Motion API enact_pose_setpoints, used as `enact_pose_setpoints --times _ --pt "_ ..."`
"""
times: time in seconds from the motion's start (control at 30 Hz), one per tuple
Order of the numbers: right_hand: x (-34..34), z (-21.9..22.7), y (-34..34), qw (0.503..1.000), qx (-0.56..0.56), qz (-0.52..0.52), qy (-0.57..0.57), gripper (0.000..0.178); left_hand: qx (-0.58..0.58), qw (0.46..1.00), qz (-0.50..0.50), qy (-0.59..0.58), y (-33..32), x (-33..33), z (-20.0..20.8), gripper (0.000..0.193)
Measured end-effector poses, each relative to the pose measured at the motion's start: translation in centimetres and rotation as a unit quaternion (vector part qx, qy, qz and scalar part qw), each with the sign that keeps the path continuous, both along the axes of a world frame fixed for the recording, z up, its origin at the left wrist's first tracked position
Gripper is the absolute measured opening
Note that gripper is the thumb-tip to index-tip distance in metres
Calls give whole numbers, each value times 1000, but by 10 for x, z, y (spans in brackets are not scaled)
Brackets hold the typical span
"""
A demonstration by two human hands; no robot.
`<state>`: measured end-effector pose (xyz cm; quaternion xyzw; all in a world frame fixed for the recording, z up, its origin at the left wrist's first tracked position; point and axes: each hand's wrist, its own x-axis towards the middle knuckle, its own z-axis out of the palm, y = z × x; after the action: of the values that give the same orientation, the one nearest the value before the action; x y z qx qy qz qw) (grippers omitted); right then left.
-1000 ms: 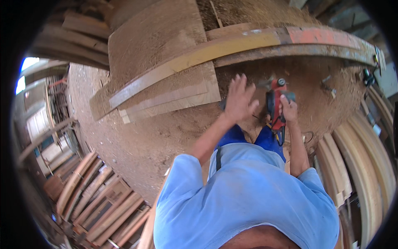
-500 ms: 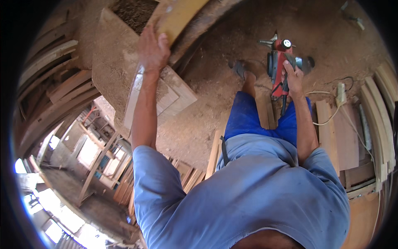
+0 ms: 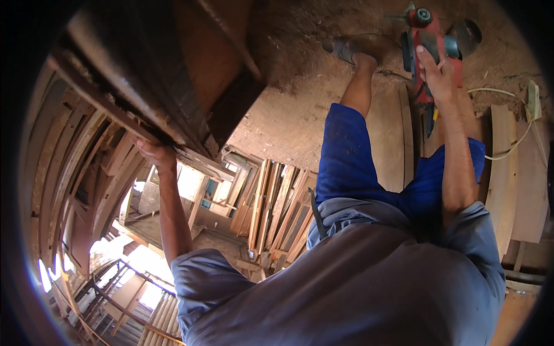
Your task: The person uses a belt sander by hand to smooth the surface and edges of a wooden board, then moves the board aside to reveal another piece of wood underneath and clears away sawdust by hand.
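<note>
A red-and-black electric planer (image 3: 428, 39) with a round front knob is in my right hand (image 3: 440, 79). My fingers wrap round its rear handle, and it hangs above the dirt floor to the right of my legs. My left hand (image 3: 156, 153) is closed on the edge of a dark wooden workbench (image 3: 210, 57), which appears tilted at the upper left. The fingertips are partly hidden by that edge. Whether a board lies on the bench's far side cannot be seen.
Stacked planks (image 3: 63, 167) stand at the left, and more lumber (image 3: 271, 202) leans behind my left arm. Boards (image 3: 501, 167) lie at the right, near a pale cable with a socket block (image 3: 534, 99). A plank (image 3: 386, 132) lies between my legs on the dirt floor (image 3: 288, 121).
My left hand has left the yellowish board and come down onto the bench edge. The bench now shows its dark side. The planer appears higher and farther right, still in my right hand.
</note>
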<state>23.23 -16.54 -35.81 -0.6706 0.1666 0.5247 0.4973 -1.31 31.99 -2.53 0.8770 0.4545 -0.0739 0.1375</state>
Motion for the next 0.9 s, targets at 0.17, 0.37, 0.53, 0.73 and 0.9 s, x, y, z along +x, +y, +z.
enact_pose_setpoints --times 0.17,0.37,0.53,0.73,0.9 --pt "23 -12 -2 999 -31 19 12 75 3 998 40 -53 5 -15 2 75" --pt "49 3 7 996 -82 32 -15 85 -12 1000 7 19 15 -28 13 74" --pt "52 7 13 997 -74 -2 -38 50 28 997 -63 33 11 -23 12 61" --pt "50 -3 13 995 -84 47 1 56 8 999 -47 -17 5 -15 12 52" --pt "48 0 19 994 -95 56 5 56 23 998 -42 -34 5 -23 9 50"
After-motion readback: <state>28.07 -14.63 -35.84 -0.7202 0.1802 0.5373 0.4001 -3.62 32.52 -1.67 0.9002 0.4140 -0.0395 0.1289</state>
